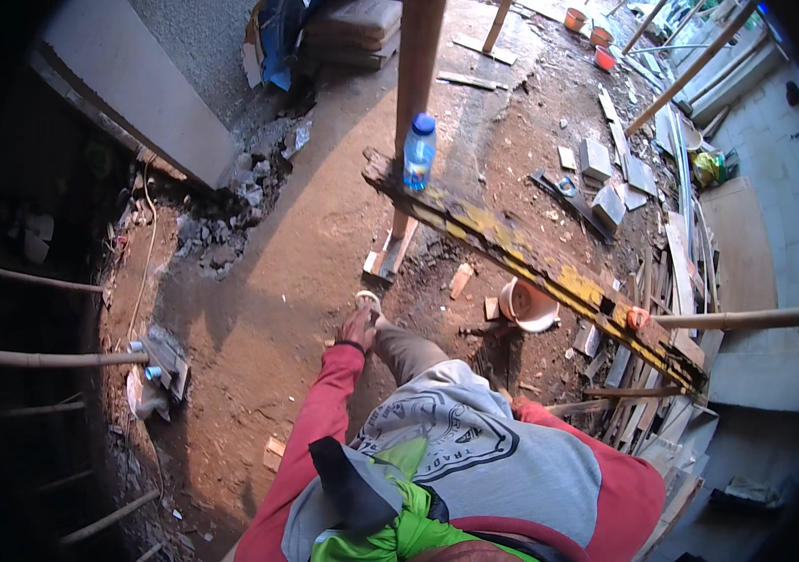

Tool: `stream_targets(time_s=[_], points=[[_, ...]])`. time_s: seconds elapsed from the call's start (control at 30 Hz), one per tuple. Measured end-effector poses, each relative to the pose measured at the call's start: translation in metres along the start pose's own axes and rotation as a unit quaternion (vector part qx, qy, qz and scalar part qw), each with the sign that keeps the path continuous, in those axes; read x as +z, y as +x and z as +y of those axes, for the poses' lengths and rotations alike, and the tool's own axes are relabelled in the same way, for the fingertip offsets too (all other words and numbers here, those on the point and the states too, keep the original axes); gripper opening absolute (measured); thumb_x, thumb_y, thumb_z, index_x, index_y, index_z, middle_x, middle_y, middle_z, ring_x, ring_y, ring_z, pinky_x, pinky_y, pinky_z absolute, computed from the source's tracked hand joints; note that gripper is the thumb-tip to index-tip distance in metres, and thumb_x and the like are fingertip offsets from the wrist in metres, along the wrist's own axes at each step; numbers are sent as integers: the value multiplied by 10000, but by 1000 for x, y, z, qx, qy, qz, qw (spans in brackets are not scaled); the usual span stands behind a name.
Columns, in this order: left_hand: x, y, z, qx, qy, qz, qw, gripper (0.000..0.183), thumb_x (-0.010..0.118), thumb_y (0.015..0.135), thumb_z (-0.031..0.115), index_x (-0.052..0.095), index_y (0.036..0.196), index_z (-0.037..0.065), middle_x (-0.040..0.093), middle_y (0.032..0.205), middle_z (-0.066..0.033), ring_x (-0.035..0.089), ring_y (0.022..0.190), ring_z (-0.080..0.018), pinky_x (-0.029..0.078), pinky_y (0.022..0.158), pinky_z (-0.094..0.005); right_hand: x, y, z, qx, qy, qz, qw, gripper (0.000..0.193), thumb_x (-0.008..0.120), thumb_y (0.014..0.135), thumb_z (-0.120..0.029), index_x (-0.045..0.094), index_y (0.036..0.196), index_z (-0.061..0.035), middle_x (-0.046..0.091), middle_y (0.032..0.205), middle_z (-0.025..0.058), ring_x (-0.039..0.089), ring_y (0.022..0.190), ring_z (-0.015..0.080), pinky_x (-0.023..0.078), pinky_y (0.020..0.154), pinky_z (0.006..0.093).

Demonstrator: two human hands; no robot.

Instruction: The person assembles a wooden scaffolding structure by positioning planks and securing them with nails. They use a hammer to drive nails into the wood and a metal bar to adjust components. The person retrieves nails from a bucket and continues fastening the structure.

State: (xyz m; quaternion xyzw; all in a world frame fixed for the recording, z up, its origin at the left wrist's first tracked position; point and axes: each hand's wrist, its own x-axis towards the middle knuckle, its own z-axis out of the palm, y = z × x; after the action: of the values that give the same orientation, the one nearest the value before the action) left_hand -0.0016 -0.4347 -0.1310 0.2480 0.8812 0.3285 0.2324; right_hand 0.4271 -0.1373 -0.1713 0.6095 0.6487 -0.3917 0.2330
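At the lower centre of the frame the person wears a grey shirt with a round dark printed emblem, long red sleeves with a dark cuff at the left wrist, khaki trousers, a pale sandal, and bright green cloth bunched at the chest.

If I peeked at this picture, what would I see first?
Probably the clear water bottle with a blue cap, standing on a worn plank with yellow paint that slants across the middle. Below it a person's left hand in a red sleeve rests at the knee above the dirt floor. A pink bucket sits under the plank.
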Motion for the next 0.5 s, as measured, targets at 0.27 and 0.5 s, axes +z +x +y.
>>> stream_targets(time_s=[0.27, 0.5], points=[[-165, 19, -218, -374, 58, -85, 922, 711, 829, 722, 289, 603, 1359, 68, 624, 1356, -191, 582, 1276, -330, 459, 1083, -412, 50, -11, -242, 41, 49, -21, 998, 405, 775, 781, -337, 683, 955, 17, 702, 871, 210, 699, 788, 349, 538, 718, 456], [-288, 197, -307, -377, 110, -136, 910, 507, 784, 719, 318, 699, 1180, 125, 691, 1209, -180, 631, 1166, -385, 499, 997, -484, 90, -3, -452, 52, 126, -9, 991, 420, 770, 787, -341, 683, 985, 18, 704, 901, 213, 703, 802, 353, 543, 721, 451]])
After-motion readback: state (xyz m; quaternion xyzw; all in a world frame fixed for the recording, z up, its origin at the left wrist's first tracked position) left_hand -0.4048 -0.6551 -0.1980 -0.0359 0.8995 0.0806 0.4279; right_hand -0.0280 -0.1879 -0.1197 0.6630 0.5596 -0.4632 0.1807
